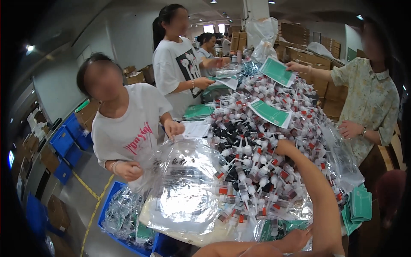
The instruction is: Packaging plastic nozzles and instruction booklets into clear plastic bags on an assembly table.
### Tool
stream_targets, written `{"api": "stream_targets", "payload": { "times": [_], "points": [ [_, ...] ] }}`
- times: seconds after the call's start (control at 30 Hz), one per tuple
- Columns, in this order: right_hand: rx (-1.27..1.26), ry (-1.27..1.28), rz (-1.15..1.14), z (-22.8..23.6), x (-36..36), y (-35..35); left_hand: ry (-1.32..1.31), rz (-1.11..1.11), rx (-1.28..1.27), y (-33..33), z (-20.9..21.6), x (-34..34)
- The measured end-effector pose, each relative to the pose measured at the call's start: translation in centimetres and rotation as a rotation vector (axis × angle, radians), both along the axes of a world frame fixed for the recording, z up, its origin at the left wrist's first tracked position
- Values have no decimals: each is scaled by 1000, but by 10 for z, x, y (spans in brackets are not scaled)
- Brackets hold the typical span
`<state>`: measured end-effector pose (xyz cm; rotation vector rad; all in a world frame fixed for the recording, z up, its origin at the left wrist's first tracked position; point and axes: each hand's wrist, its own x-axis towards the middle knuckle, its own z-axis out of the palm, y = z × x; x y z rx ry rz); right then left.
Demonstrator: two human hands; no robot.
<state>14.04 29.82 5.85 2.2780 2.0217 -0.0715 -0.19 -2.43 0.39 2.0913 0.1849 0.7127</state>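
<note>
A large heap of small squeeze bottles [257, 171] with white nozzle tips covers the table, many with red bands and some with black parts. My right hand [284, 147] reaches far into the heap, its fingers drawn together among the bottles; what they grip is hidden. Low at the near edge, my left hand [297, 240] is closed at a clear plastic bag [257, 229] with a green card [280, 227] inside, partly covered by my forearm. A green printed card [269, 113] lies on top of the heap.
Clear plastic bags [184, 184] lie left of the heap, by a person in white [128, 115]. Two people opposite hold green cards [277, 71]. Green cards [358, 205] are stacked at the right edge. A blue bin [112, 192] of filled bags stands on the floor.
</note>
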Motion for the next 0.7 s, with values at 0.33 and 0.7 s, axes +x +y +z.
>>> {"api": "stream_targets", "payload": {
  "times": [0.33, 0.7],
  "points": [
    [-118, 650, -138, 45, 11, -35, 232, -31, 469, 0, -21, 5],
    [38, 1053, -22, 150, 41, -246, 164, -13, 124, 5, 7, 6]
  ]
}}
